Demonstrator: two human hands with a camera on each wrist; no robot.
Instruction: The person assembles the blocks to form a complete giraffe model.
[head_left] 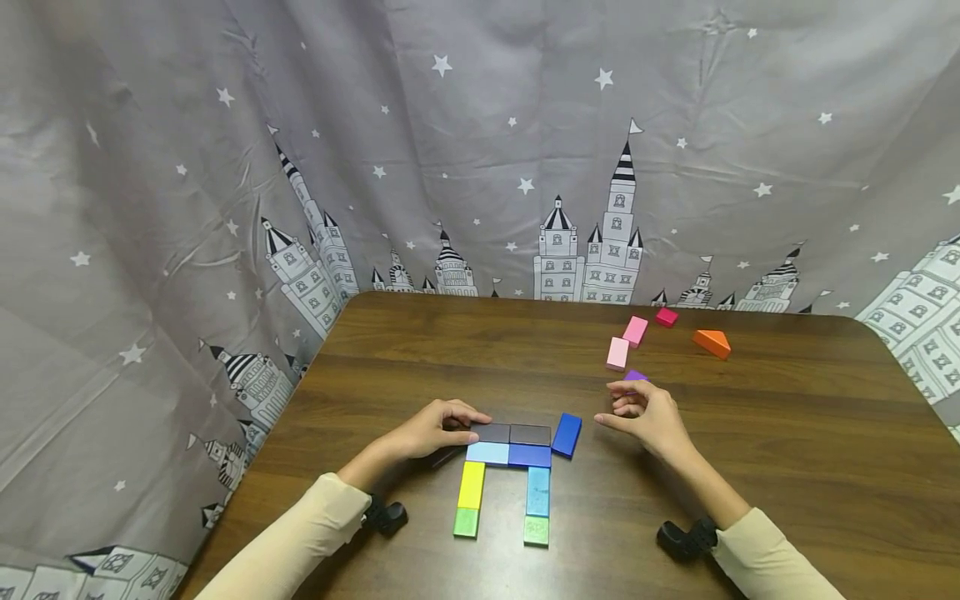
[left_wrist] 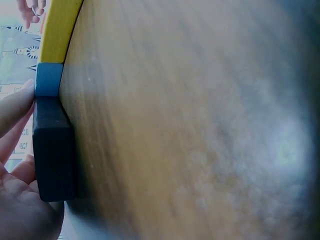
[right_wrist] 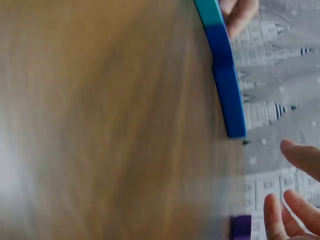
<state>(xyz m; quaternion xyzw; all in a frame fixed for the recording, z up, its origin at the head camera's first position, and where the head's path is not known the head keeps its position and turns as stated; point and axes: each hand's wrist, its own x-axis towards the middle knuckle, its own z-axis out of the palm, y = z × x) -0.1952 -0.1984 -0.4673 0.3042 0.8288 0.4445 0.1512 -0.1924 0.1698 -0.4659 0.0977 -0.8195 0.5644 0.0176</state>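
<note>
The left hand is pinching the left dark block at the frame's lower centre. Right of centre, the right hand is hovering empty, fingers relaxed, near the purple block and slanted blue block.

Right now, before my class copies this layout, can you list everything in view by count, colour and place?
Back-row blocks: 2, dark grey, end to end
Front-row blocks: 2, light blue and dark blue, nearer the person
Angled block: 1, dark blue, rows' right end
Leg blocks: 2, yellow left, blue right
Foot blocks: 2, green, leg ends
Half-hidden block: 1, purple, beyond right grip
Loose blocks: 2, pink, farther back
Small block: 1, red, far edge
Triangular block: 1, orange, far right
Table: 1, brown, underneath
Curtain: 1, grey, behind
Wrist devices: 2, black, both wrists
Sleeves: 2, cream, forearms
Left grip: 1, bare, on left grey block
Right grip: 1, bare, near purple
</note>
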